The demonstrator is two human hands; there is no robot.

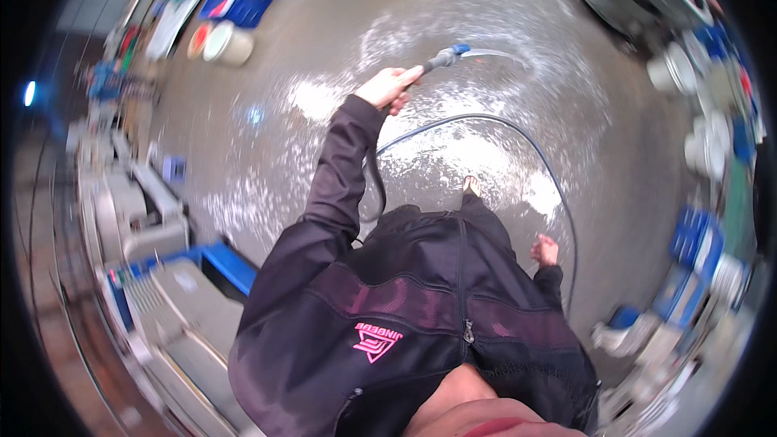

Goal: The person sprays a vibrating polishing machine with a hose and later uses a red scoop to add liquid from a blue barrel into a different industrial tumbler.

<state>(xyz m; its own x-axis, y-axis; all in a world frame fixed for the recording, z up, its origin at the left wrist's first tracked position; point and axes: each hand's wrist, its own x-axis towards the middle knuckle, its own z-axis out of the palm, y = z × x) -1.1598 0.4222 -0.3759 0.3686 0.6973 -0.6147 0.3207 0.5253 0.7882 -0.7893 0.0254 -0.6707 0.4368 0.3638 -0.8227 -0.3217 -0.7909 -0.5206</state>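
Note:
Stretched out ahead, my left hand (391, 88) is closed around a dark hose just behind its grey and blue spray nozzle (447, 57). A stream of water (495, 54) leaves the nozzle toward the right and lands on the wet floor (453, 12). Behind the hand, the hose (477, 117) hangs down by my sleeve, then curves in a wide arc across the floor to my right side. My right hand (546, 250) hangs low beside my body, near the hose but apart from it. Its fingers are loosely bent and hold nothing that I can see.
White buckets stand at the far left (229, 44) and at the right (672, 69). Blue crates (247, 12) lie at the far left, and a blue crate (696, 239) sits at the right. A grey machine (129, 210) and a blue-edged bin (231, 269) are at my left. One foot (471, 185) shows.

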